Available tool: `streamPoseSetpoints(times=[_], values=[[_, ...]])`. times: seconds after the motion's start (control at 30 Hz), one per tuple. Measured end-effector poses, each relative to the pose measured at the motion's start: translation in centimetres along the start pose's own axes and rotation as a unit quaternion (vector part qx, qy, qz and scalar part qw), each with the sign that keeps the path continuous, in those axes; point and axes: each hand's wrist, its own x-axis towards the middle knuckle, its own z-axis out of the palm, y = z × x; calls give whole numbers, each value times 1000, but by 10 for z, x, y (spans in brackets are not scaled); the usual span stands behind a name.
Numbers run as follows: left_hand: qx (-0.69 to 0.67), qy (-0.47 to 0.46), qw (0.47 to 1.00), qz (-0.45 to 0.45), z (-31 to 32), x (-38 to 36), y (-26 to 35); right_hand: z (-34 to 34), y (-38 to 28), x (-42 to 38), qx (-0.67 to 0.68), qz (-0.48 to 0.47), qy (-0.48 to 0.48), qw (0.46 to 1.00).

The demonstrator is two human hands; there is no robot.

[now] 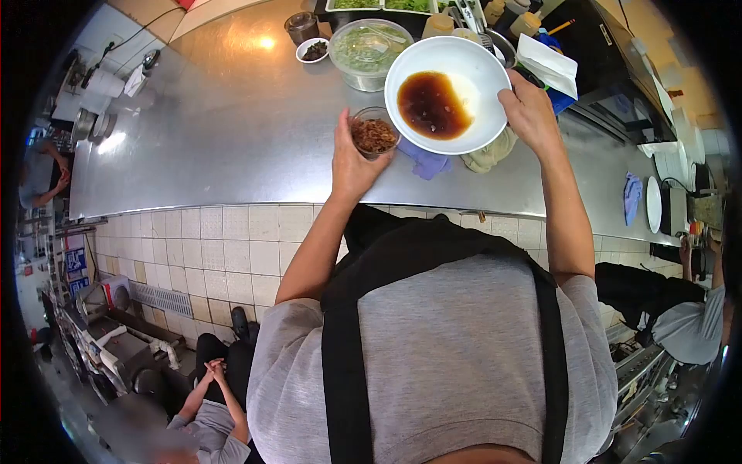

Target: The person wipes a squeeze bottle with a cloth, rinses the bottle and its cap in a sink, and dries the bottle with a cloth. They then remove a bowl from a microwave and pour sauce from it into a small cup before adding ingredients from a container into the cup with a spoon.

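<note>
A white bowl (488,93) with dark brown liquid in it is held up over the steel counter by my right hand (532,112), fingers closed on its right rim. My left hand (355,164) is wrapped round a small clear container (374,136) of brown flakes, just left of the bowl. Behind them stands a large lidded clear tub (363,83) with green leaves inside. Partly under the bowl lie a purple cloth (425,161) and a pale green cloth (493,155).
A small white bowl of dark bits (313,51) and a dark lidded jar (301,28) stand behind on the steel counter (209,131). Squeeze bottles and utensils are at the back. One person sits at lower left; others are at the far left and right.
</note>
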Motion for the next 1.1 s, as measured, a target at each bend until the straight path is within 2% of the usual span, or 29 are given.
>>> streamPoseSetpoints(times=[0.23, 0.67, 0.73, 1.1], values=[[-3, -2, 1000, 8, 3, -3, 8, 9, -13, 9, -74, -65, 0, 995], [-11, -1, 1000, 21, 0, -2, 8, 14, -40, 12, -168, -100, 12, 981], [4, 14, 999, 49, 1, -2, 6, 14, -44, 13, -181, -103, 11, 978], [-3, 18, 998, 60, 3, -1, 4, 14, -50, 11, -200, -120, 20, 972]])
